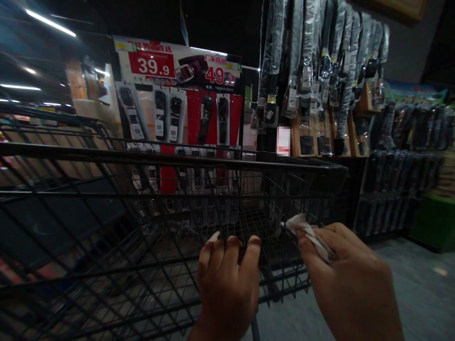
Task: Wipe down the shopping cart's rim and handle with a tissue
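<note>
Before me stands a dark metal shopping cart (227, 162), its wire side crossing the whole view. My right hand (355, 274) pinches a crumpled white tissue (313, 237) between thumb and fingers, close to the cart's right end. My left hand (227, 279) is in front of the wire side, left of the right hand, its fingers curled. A small white bit shows at its fingertips; what the fingers close on is hidden. I cannot tell whether this hand touches the wires.
Behind the cart, packaged belts (204, 118) hang on a rack under a price sign (152, 64). More plastic-wrapped belts (309, 52) hang at upper right, above wooden boxes (304, 135). A green stand (433, 222) rests on the grey floor (394, 289) at right.
</note>
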A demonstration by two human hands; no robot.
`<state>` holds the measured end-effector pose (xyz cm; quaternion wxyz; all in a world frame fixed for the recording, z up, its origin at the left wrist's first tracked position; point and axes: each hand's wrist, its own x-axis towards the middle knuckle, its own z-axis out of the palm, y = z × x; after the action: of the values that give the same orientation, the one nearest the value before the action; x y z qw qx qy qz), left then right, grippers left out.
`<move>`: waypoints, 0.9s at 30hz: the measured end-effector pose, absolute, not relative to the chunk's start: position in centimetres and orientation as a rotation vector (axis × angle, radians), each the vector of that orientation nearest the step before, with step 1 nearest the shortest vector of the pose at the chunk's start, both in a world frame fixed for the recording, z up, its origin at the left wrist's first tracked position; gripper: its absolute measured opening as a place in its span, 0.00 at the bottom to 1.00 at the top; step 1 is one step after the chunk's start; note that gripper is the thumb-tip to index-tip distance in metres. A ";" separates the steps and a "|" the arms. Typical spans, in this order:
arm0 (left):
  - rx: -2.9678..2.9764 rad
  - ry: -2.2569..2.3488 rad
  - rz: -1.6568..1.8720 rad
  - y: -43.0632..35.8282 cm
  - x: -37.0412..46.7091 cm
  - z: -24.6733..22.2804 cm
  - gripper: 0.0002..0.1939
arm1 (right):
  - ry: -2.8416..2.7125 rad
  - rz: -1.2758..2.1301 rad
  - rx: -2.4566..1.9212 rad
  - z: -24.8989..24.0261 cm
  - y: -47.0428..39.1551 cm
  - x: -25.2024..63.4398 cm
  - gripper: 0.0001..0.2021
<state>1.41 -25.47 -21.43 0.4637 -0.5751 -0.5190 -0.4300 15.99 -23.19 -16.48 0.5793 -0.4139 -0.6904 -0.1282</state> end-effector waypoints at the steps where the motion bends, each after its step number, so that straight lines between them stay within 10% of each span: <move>1: -1.416 -1.274 -1.056 -25.5 1.4 -21.4 0.11 | -1.631 -0.311 -0.981 -16.5 -23.2 16.1 0.13; 12: -1.443 -1.303 -1.013 -25.5 1.4 -21.4 0.12 | -1.511 -0.652 -1.110 -16.5 -24.6 19.1 0.10; 27: -1.437 -1.328 -0.959 -25.0 1.6 -21.0 0.11 | -1.819 -0.275 -0.889 -17.9 -22.5 17.3 0.09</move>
<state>1.64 -25.03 -20.99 0.4627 -0.5846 -0.5403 -0.3902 17.35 -22.48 -17.91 0.5218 -0.3711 -0.7595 -0.1147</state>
